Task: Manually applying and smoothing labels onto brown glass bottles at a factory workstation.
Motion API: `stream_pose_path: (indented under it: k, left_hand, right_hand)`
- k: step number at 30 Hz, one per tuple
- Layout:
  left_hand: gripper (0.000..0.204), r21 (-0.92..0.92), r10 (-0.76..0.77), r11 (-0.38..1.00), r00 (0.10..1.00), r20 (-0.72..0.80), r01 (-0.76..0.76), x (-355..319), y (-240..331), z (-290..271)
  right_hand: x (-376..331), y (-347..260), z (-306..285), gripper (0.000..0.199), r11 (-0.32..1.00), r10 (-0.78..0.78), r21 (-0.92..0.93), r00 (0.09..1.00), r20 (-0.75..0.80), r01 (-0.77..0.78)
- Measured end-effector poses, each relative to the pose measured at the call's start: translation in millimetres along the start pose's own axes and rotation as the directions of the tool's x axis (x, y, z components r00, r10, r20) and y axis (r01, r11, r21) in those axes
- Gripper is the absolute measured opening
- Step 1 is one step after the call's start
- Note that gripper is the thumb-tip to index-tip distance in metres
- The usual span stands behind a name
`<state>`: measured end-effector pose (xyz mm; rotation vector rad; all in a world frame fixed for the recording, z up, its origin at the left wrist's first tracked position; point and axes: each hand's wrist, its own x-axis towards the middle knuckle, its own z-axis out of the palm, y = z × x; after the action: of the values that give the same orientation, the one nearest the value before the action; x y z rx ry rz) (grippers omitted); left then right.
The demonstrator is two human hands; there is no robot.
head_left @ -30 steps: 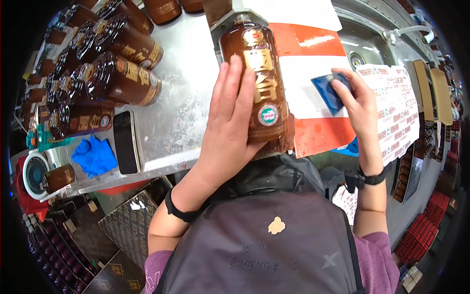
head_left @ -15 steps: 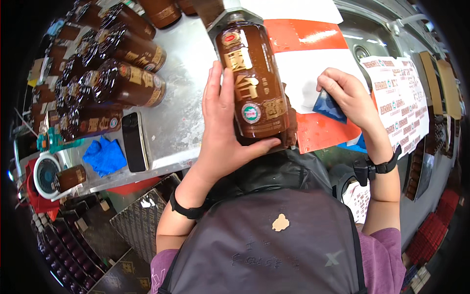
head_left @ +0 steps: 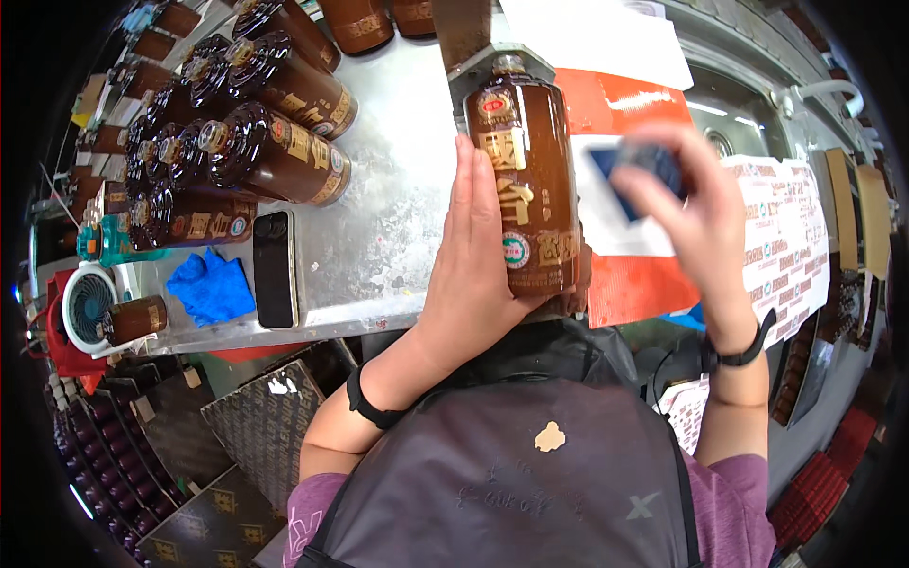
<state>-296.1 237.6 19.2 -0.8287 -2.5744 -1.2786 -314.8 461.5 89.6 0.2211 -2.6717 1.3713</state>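
A brown bottle with gold lettering and a green round mark lies on its back in a grey holder, its neck pointing away from me. My left hand presses along its left side, fingers straight, thumb tucked by the base. To the right, my right hand is smeared by motion and grips a dark blue flat scraper. The scraper hovers over the orange and white sheets, apart from the bottle.
Several brown bottles crowd the metal table's left side. Near its front edge are a phone, a blue cloth and a small fan. A printed label sheet hangs at right, beside a sink.
My right hand has lifted the scraper and swung it, now blurred. My left hand stays against the bottle. The whole view has shifted, so the table and bottle appear further right and lower.
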Motion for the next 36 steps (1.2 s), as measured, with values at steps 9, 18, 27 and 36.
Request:
stream_pose_path:
  k: [9,18,27,36]
  left_hand:
    - [0.129,-0.021,-0.047,0.999,0.997,-0.059,0.046,-1,-2,1]
    - [0.124,-0.164,-0.047,0.986,0.991,-0.128,0.025,-3,-8,7]
    - [0.117,-0.111,-0.013,0.994,0.991,-0.13,-0.002,0,-2,0]
    - [0.1,-0.019,0.067,0.997,0.988,-0.142,-0.07,2,4,-4]
  right_hand:
    - [43,-39,11,0.027,0.917,-0.349,-0.081,0.886,0.304,0.389]
    - [105,-33,12,0.024,0.797,-0.439,-0.406,0.891,0.118,0.447]
    - [104,-45,14,0.024,0.938,-0.298,-0.068,0.891,0.342,0.34]
    - [129,-28,16,0.023,0.791,-0.42,-0.345,0.858,0.295,0.505]
